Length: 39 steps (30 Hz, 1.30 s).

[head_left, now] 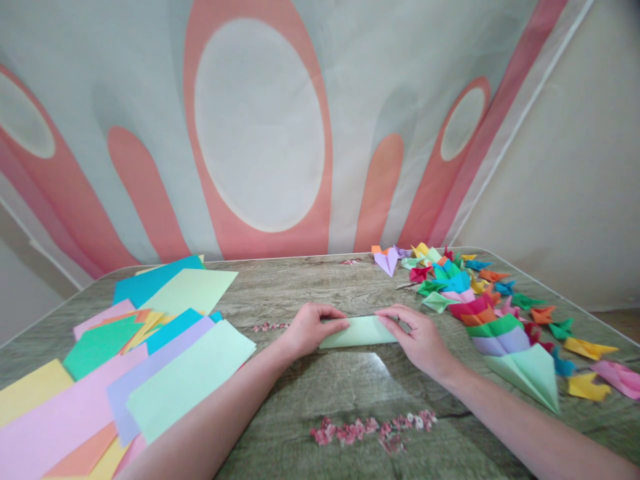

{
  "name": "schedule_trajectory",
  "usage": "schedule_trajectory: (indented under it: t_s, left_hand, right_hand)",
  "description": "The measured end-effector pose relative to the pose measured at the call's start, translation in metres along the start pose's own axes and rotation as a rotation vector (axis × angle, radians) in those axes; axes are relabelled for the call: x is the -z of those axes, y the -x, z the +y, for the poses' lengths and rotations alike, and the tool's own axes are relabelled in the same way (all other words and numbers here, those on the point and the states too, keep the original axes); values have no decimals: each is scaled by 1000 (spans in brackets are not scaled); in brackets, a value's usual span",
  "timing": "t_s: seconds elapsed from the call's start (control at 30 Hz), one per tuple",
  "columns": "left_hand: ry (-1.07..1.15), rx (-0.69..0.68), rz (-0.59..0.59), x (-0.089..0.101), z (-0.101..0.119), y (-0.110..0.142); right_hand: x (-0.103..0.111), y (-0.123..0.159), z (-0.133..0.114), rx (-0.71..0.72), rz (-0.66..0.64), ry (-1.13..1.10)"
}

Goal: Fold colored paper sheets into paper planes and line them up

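Observation:
A pale green sheet of paper [364,333], narrow and seemingly folded, lies low over the middle of the table between both hands. My left hand [314,327] pinches its left end, thumb and fingers closed on the edge. At the opposite end, my right hand [413,333] grips the upper right corner between thumb and fingers. The undersides of the fingers and the paper's lower layers are hidden.
Loose coloured sheets [195,377] overlap across the left side of the table [280,287]. Folded paper planes [527,373] and several small origami figures [590,348] cover the right. Printed pink blossoms [373,430] decorate the tabletop. A pink-and-grey patterned backdrop [257,127] stands behind.

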<state>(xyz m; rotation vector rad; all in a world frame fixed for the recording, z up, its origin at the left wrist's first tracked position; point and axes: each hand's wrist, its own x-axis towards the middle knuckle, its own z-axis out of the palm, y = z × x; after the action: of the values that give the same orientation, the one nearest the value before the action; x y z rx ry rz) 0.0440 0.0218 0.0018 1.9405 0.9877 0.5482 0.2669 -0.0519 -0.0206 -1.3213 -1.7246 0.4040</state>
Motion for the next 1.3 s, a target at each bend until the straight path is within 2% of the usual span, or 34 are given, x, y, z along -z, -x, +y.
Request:
schedule_trajectory:
  t_s: [0.43, 1.3]
  left_hand:
    - [-17, 34, 20, 0, 0, 0]
    - [-29, 18, 42, 0, -1, -1]
  right_hand:
    - [0, -1, -3, 7, 6, -18]
    - [0, 0, 0, -20, -15, -13]
